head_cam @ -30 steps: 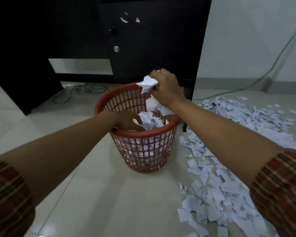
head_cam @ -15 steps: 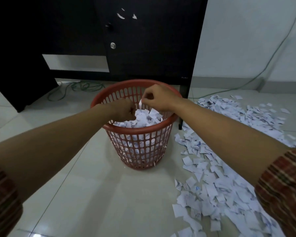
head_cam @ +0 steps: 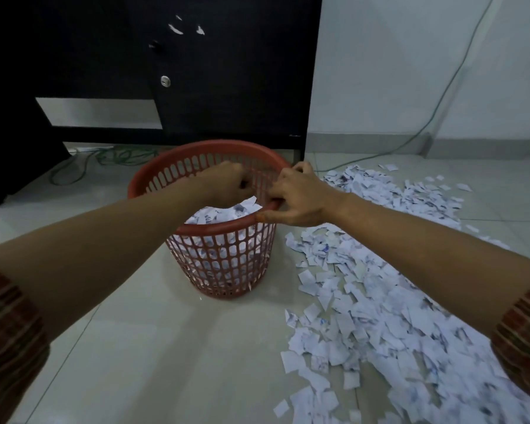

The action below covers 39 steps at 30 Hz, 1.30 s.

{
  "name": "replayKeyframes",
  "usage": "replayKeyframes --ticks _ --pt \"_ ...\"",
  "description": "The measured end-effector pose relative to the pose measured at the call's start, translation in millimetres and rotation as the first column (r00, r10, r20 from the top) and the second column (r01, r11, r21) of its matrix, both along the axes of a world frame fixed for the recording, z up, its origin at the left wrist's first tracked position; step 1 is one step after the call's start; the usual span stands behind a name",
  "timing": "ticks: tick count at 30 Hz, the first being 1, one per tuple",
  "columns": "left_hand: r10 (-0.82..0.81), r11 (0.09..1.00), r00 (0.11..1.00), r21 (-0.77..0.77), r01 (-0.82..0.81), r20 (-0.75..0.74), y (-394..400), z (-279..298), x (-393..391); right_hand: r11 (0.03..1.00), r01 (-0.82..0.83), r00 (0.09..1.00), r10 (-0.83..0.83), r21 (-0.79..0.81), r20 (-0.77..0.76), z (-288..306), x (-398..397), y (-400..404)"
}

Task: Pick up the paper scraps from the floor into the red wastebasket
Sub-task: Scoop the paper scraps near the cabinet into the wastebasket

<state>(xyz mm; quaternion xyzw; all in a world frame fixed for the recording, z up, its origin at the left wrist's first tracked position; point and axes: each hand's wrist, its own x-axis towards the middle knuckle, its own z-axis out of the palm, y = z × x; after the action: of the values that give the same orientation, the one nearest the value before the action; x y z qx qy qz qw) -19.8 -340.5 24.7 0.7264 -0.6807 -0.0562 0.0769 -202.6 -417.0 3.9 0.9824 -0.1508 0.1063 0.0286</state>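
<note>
Fingers of your right hand (head_cam: 300,198) grip the red wastebasket (head_cam: 153,182) rim; left hand (head_cam: 227,186) curled inside, contents unclear — next, grab more paper scraps (head_cam: 380,301) from the floor (head_cam: 166,347).

Red wastebasket (head_cam: 218,264): lattice-walled, upright on the tiled floor (head_cam: 141,347), holding white paper scraps to well below the rim.
Right hand (head_cam: 297,198): over the basket's right rim, fingers curled round the rim, thumb along its outer edge.
Left hand (head_cam: 227,186): above the basket's opening, fingers curled; contents of the grip cannot be told.
Sleeves: striped red-brown cuffs at both lower corners.
Scraps (head_cam: 380,316): a wide, dense spread of white pieces on the floor right of the basket, some with blue marks.
Cabinet (head_cam: 227,81): black, behind the basket, with a round lock.
Green cable (head_cam: 117,157): coiled on the floor under the cabinet; another runs along the wall (head_cam: 426,56).
</note>
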Motion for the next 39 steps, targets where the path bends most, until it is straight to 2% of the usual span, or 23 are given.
replayKeyframes --ticks 7,13,18,21,23,27,30,32,35,39 --pt "-0.09 0.996 0.996 -0.022 0.09 0.009 -12.1 0.3 -30.2 0.998 -0.024 0.997 0.021 -0.05 -0.07 8.5 -25.9 0.2" --pt "-0.135 0.991 0.991 -0.025 0.135 -0.009 -24.1 -1.3 -52.1 1.0 0.02 0.999 -0.021 -0.019 -0.027 13.2 -65.5 -3.2" --pt "-0.187 0.965 0.982 -0.188 0.186 0.011 -36.4 1.0 -85.9 0.993 0.114 0.993 -0.114 0.01 0.041 2.4 -122.3 -10.6" --pt "-0.186 0.93 0.981 -0.312 0.193 0.051 -38.4 4.9 -117.1 0.984 0.169 0.985 -0.17 0.05 0.007 -14.7 -160.6 -7.9" --pt "-0.258 0.904 0.964 -0.336 0.265 0.066 -37.3 0.9 -141.3 0.972 0.217 0.975 -0.212 0.086 -0.059 -36.1 -187.4 -1.1" --pt "-0.451 0.871 0.882 -0.148 0.468 0.137 -28.6 -30.7 -188.8 0.956 0.282 0.931 -0.25 0.087 -0.267 -85.8 -235.7 24.1" --pt "-0.561 0.825 0.803 0.058 0.562 0.199 -17.8 -69.6 -221.7 0.94 0.334 0.847 -0.266 0.071 -0.461 -117.2 -272.7 53.0" --pt "-0.631 0.775 0.739 0.173 0.607 0.235 -10.8 -93.9 -236.9 0.914 0.388 0.79 -0.262 0.121 -0.555 -133.0 -294.1 71.6" --pt "-0.723 0.69 0.641 0.289 0.663 0.257 -0.4 -123.0 -259.1 0.865 0.451 0.76 -0.242 0.221 -0.604 -151.6 -326.9 94.8" --pt "-0.796 0.604 0.566 0.336 0.722 0.215 9.2 -160.0 -291.6 0.832 0.499 0.719 -0.241 0.242 -0.652 -172.6 -370.8 117.9"
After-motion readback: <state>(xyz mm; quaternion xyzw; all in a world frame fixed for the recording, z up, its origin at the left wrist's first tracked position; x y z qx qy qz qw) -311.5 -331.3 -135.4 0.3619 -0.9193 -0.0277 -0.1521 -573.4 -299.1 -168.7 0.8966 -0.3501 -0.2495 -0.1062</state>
